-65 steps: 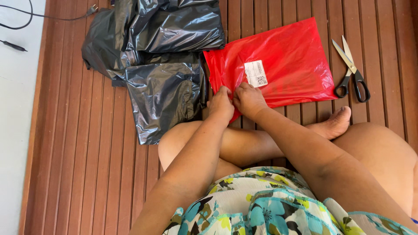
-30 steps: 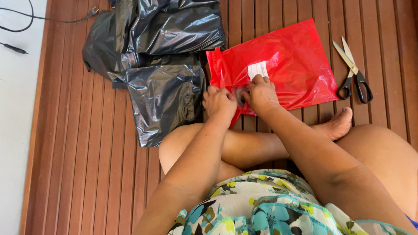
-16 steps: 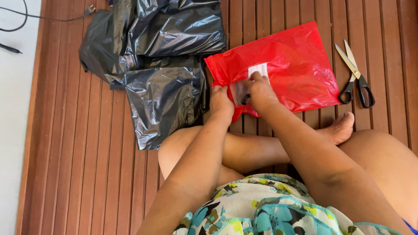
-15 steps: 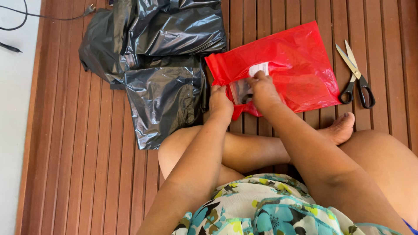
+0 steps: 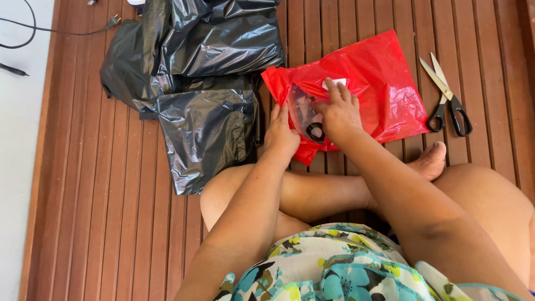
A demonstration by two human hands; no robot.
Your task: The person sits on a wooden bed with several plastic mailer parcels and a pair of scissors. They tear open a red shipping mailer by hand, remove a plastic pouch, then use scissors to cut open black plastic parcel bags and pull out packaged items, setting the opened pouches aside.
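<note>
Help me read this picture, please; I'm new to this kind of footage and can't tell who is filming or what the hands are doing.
The picture comes from one camera worn on a person's head, looking down. So the arms coming in from the bottom are that person's own, and the crossed bare legs and flowered dress are theirs too. They sit on a floor of brown wooden slats.

In front of them lies a red plastic mailing bag. The left hand rests on its near edge. The right hand lies on a clear inner pouch showing at the bag's opening, with something dark inside it that I can't make out.

To the left lie crumpled black plastic bags. To the right lies a pair of scissors, untouched. A black cable runs along the top left corner.
</note>
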